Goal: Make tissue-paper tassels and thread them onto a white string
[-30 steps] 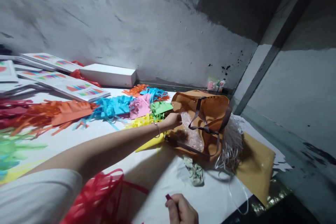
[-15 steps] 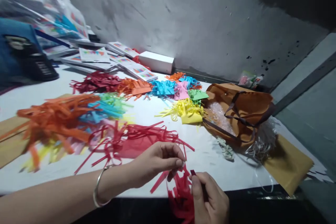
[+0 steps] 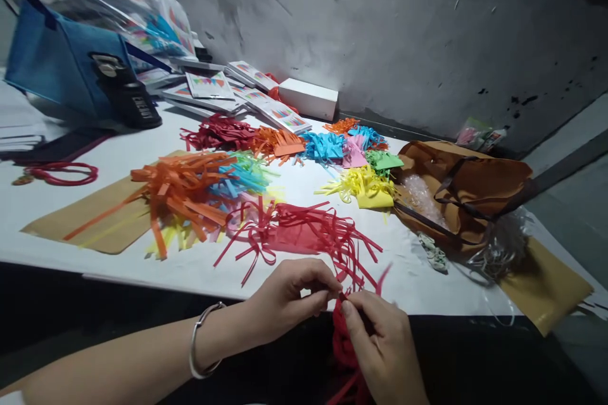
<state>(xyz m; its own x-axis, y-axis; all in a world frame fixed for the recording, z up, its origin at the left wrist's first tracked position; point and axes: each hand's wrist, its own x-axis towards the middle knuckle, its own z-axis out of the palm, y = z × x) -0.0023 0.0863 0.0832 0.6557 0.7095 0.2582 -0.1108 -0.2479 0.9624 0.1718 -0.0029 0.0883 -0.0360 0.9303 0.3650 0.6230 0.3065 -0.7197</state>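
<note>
Thumb and forefinger of the right grip [image 3: 386,345], low in the frame just right of centre, are pinching a small dark red piece [image 3: 342,297]. Facing it, the left grip [image 3: 287,300] has its forefinger curled over toward the thumb, with the fingertips right beside that piece; I cannot tell whether they are closed on it too. A silver bangle [image 3: 194,345] circles the left wrist. Just below the fingertips hangs a bunch of red paper strips [image 3: 342,342], in front of the near edge of the counter [image 3: 422,297] and partly hidden by the right grip.

On the white top beyond the hands, near the centre of the frame, lies red fringed paper [image 3: 297,234], its strips reaching almost to the fingers. Left of it, a heap of mostly orange strips [image 3: 183,186] lies partly over a brown envelope [image 3: 104,221]. Farther up, a row of fringed bunches runs from dark red [image 3: 223,133] through orange [image 3: 287,144], blue [image 3: 325,147] and pink [image 3: 354,153] to green [image 3: 384,161] and yellow [image 3: 375,195].

At right, a brown bag [image 3: 503,183] lies open beside the yellow bunch, clear plastic [image 3: 420,199] showing inside. A white box [image 3: 308,98] sits near the grey wall at upper centre, beside printed packs [image 3: 209,85]; a blue bag [image 3: 71,54] stands at upper left.
</note>
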